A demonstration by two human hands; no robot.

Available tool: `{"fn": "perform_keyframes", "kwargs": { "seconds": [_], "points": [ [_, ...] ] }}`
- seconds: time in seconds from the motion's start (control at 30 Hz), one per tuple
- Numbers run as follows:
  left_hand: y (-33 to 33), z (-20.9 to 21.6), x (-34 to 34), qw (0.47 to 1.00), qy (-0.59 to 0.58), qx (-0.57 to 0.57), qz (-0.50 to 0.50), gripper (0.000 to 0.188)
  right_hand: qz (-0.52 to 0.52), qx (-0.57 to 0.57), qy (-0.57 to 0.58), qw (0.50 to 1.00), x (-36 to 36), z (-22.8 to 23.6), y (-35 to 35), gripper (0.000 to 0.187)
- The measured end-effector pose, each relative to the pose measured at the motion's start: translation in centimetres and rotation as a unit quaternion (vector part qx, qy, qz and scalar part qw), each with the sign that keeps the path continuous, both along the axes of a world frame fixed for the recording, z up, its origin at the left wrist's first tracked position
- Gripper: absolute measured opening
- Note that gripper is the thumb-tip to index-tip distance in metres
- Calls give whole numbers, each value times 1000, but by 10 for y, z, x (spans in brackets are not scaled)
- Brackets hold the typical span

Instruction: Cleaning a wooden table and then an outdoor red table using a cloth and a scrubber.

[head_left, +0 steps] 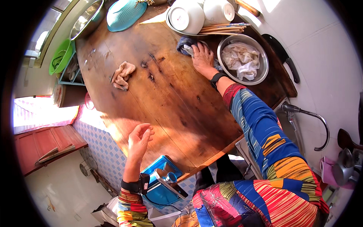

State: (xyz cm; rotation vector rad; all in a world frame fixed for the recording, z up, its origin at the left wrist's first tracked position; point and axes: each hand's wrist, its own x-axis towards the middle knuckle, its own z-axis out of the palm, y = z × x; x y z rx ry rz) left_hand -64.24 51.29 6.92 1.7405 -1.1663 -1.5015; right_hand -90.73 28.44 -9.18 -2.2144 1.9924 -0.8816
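Observation:
My right hand (203,58) reaches far across a wooden table (177,102) and presses down on a dark blue and grey cloth (185,44). The fingers partly cover the cloth, which bunches out beyond them and beside the wrist. Just right of this hand stands a metal bowl (266,64) with a crumpled whitish cloth (242,58) in it. Over the table's near left part hovers my left hand (140,142), empty, its fingers loosely bent and apart. A crumpled pinkish-brown cloth (123,75) lies on the table beyond it.
White bowls (185,17) and several chopsticks (223,29) sit at the far edge, near a turquoise basket (124,15). A black-handled knife (291,68) lies far right. A faucet (321,125) rises on the right. A blue device (162,181) is at the near edge.

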Motion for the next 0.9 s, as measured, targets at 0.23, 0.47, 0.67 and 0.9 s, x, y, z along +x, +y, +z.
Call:
{"fn": "perform_keyframes", "kwargs": {
  "seconds": [0.23, 0.47, 0.67, 0.9],
  "points": [
    [-56, -9, -140, 992, 119, 29, -16, 37, 242, 62, 13, 968, -21, 20, 172, 49],
    [-86, -64, -243, 977, 189, 94, 32, 59, 363, 81, 60, 926, -100, 36, 268, 30],
    [-107, -84, -287, 957, 256, 126, 51, 53, 276, 109, 53, 954, -129, 37, 251, 32],
    [-123, -115, -317, 930, 311, 81, 176, 46, 300, 116, 48, 945, -129, 30, 248, 32]
  ]
}}
